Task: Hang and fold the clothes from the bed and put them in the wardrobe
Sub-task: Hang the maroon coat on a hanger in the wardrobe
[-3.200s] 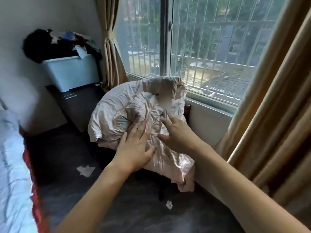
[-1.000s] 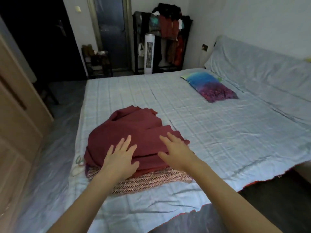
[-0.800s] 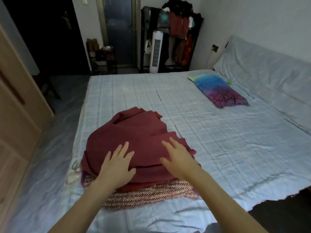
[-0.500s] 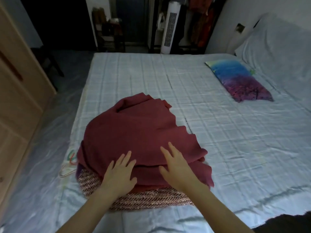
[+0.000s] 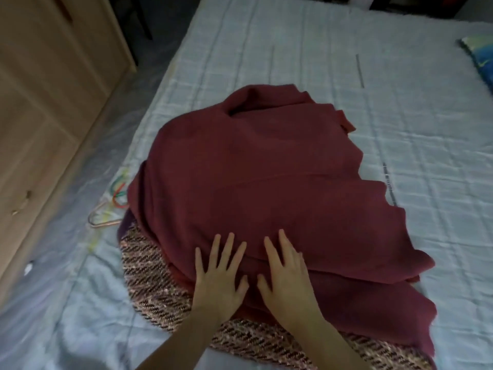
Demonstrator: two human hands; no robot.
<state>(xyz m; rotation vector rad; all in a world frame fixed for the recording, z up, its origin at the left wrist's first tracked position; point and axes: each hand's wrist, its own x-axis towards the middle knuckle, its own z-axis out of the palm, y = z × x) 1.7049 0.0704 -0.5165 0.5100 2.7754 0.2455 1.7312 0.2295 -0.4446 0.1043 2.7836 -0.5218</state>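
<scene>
Item 1, nearest: my left hand (image 5: 217, 281) and right hand (image 5: 286, 279), side by side at 6 o'clock. Fingers of both are straight and spread wide, lying flat on cloth; nothing is gripped or pinched.

Item 2: maroon garment (image 5: 266, 188), directly under both palms and running on toward 12 o'clock. Loosely heaped, with overlapping layers. Its long axis runs roughly from 10 o'clock to 4 o'clock, a ragged edge trailing off at 3 to 4 o'clock. The bulk lies ahead of the fingers. Both hands sit about equally near its lower edge; the right is nearer the trailing end.

Item 3: woven pink-and-dark patterned garment (image 5: 152, 287), beneath the maroon one, showing at 7 to 5 o'clock. My left wrist is over it.

Item 4: coloured wire hangers (image 5: 112, 206), at 9 o'clock, partly tucked under the pile.

Item 5: bed (image 5: 400, 102), pale checked sheet, carrying everything listed.

Item 6: wardrobe (image 5: 45, 102), light wood, at 10 o'clock beyond the bed's edge.

Item 7: multicoloured pillow (image 5: 480, 57), at 2 o'clock, mostly cut off.

Assessment: folding not yet begun; I judge the top garment must be lifted clear first.
</scene>
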